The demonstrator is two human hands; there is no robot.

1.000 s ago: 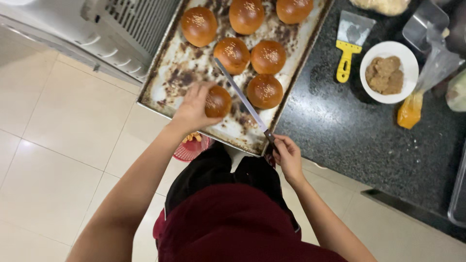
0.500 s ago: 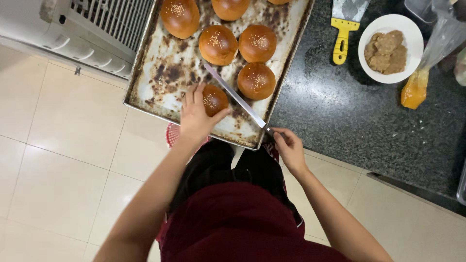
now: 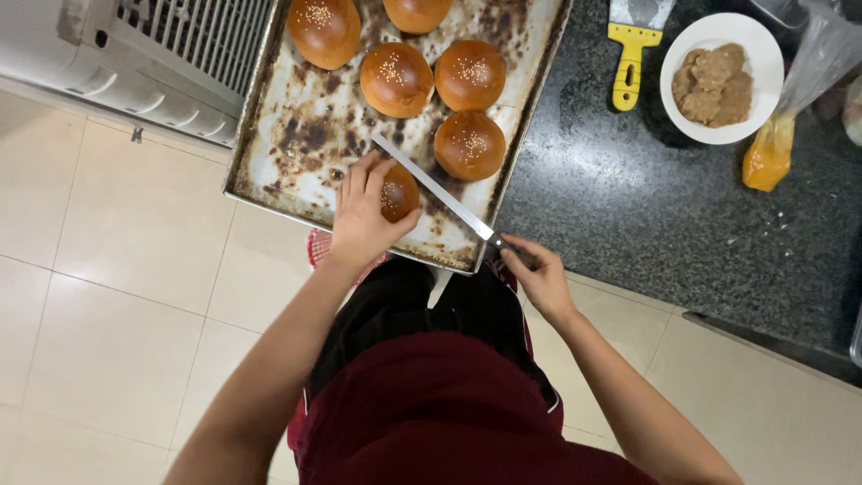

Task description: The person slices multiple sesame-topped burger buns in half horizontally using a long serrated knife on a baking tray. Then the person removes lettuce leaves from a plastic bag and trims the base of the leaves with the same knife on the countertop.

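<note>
My left hand (image 3: pixel 364 216) is cupped over a bun (image 3: pixel 398 192) at the near edge of the baking tray (image 3: pixel 269 153), fingers curled round it. My right hand (image 3: pixel 537 274) grips the knife (image 3: pixel 440 191) handle, blade slanting just past my left fingertips. Orange bag (image 3: pixel 770 154) sits far right on the dark counter (image 3: pixel 620 207), with bare stone between.

On the dark speckled bench (image 3: pixel 628 207) lie a yellow-handled scraper (image 3: pixel 631 49), a white plate (image 3: pixel 759 54) of brown patties (image 3: pixel 714 83) and a clear bag (image 3: pixel 795 99) with orange contents, while a white grilled appliance (image 3: pixel 135 63) stands over the pale tiled floor (image 3: pixel 117 296).
</note>
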